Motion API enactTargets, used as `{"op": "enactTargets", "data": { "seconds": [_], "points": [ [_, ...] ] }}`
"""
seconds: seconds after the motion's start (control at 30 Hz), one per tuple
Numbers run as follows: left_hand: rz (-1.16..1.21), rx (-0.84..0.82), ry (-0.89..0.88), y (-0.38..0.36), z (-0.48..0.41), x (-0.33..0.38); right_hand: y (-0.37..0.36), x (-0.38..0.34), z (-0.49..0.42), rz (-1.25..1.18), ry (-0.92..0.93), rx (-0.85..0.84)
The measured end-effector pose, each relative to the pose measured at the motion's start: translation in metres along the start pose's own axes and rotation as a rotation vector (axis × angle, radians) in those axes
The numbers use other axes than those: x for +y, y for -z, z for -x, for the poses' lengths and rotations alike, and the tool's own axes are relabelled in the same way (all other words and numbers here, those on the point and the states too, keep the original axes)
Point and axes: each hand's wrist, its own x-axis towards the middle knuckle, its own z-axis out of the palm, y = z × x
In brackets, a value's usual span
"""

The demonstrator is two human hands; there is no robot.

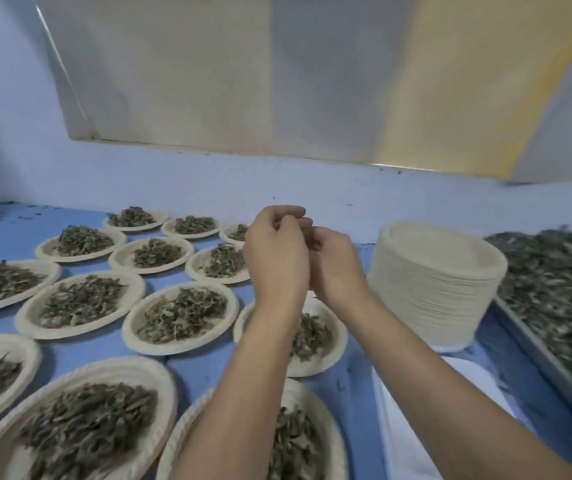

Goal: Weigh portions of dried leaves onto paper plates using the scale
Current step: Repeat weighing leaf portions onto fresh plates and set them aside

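Several paper plates heaped with dried leaves cover the blue table on the left and in the middle. A tall stack of empty paper plates stands to the right of my hands. Loose dried leaves fill a metal tray at the far right. My left hand and my right hand are raised together above the plates, fingers curled and touching each other. Nothing shows in either hand. A white flat object lies partly hidden under my right forearm.
A pale blue wall bounds the table at the back, with a large tilted board leaning over it. Leaf crumbs are scattered on the table near the wall. A filled plate sits directly below my wrists.
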Motion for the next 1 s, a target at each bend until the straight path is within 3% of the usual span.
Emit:
{"op": "enactTargets", "data": {
  "seconds": [0.23, 0.33, 0.63, 1.0],
  "points": [
    [0.072, -0.084, 0.073, -0.049, 0.05, -0.014, 0.094, 0.027, 0.017, 0.443, 0.187, 0.359],
    [0.065, -0.088, 0.082, -0.056, 0.059, -0.017, 0.118, 0.042, 0.018, 0.697, 0.152, 0.299],
    [0.032, -0.104, 0.107, -0.059, 0.066, -0.023, 0.129, 0.047, 0.021, 0.957, 0.133, 0.082],
    [0.035, -0.158, 0.136, -0.067, 0.072, -0.027, 0.122, 0.051, 0.016, 1.007, 0.203, 0.161]
  ]
}}
